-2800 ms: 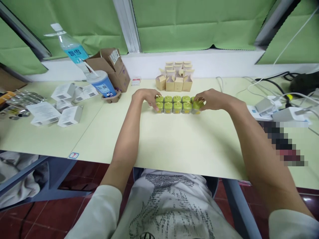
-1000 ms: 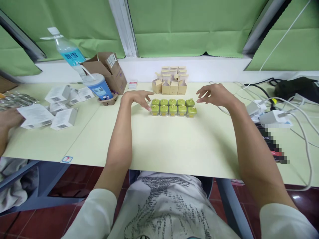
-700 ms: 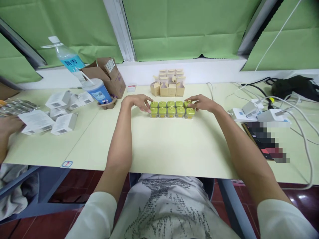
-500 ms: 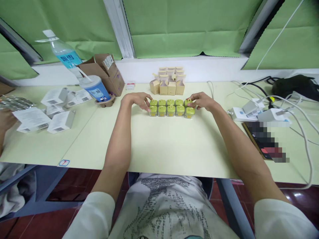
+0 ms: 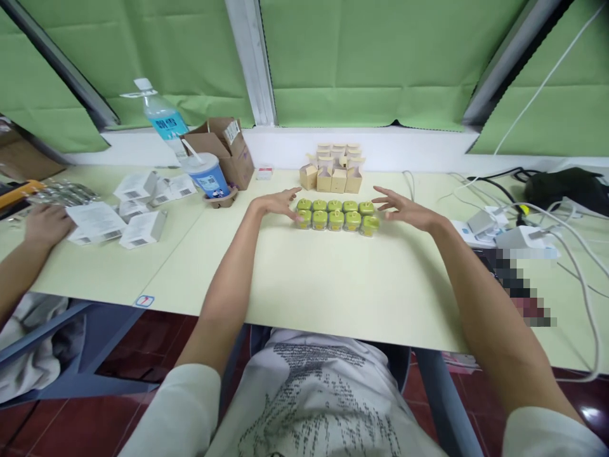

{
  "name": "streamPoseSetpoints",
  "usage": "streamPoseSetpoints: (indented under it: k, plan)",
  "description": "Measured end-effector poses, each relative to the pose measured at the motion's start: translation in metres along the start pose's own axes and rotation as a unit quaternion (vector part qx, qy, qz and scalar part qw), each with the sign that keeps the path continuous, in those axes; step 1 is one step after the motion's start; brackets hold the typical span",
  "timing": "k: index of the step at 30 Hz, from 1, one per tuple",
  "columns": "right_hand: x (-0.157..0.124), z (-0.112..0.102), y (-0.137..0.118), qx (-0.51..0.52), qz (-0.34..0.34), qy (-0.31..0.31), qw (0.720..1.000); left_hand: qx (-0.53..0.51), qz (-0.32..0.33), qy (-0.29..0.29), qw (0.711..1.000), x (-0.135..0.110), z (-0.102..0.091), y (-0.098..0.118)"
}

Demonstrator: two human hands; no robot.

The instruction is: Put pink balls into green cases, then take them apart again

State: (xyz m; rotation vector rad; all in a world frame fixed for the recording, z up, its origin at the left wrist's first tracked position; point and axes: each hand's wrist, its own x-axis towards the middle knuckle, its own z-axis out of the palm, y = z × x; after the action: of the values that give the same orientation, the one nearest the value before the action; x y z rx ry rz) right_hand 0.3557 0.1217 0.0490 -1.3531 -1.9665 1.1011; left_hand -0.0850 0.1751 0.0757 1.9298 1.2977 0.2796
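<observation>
Two rows of small clear jars with green lids stand side by side on the table in front of me. At the row's left end is my left hand, fingers apart, its thumb against or very near the front-left jar. My right hand is spread open just off the right end, apart from the jars and holding nothing. The front-right jar sits slightly out of line and looks blurred. Behind the jars, several small open cardboard boxes are grouped near the wall.
On the left are white boxes, a blue cup, a large bottle and a brown carton. Another person's hand rests at the far left. Chargers and cables lie on the right, beside a partly pixelated dark object.
My right hand has let go of the jars at the right end and drawn away with fingers spread. My left hand stays at the left end. The camera view has shifted.
</observation>
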Motion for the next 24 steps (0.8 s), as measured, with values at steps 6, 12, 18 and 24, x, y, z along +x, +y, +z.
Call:
streamPoseSetpoints:
  k: [6,12,18,24]
  plan:
    - [-0.014,0.035,0.003,0.065,-0.016,0.028,0.997,-0.172,0.035,0.204,0.963,0.008,0.068,-0.001]
    - [-0.008,0.047,0.014,0.105,-0.027,0.071,0.992,-0.174,0.007,0.222,0.959,0.023,0.093,0.003]
    - [0.013,0.078,-0.004,0.114,-0.05,0.253,0.959,-0.196,0.007,0.222,0.955,0.022,0.094,0.001]
    - [0.036,0.097,-0.007,0.134,-0.008,0.314,0.94,-0.216,0.016,0.246,0.945,0.024,0.095,-0.007]
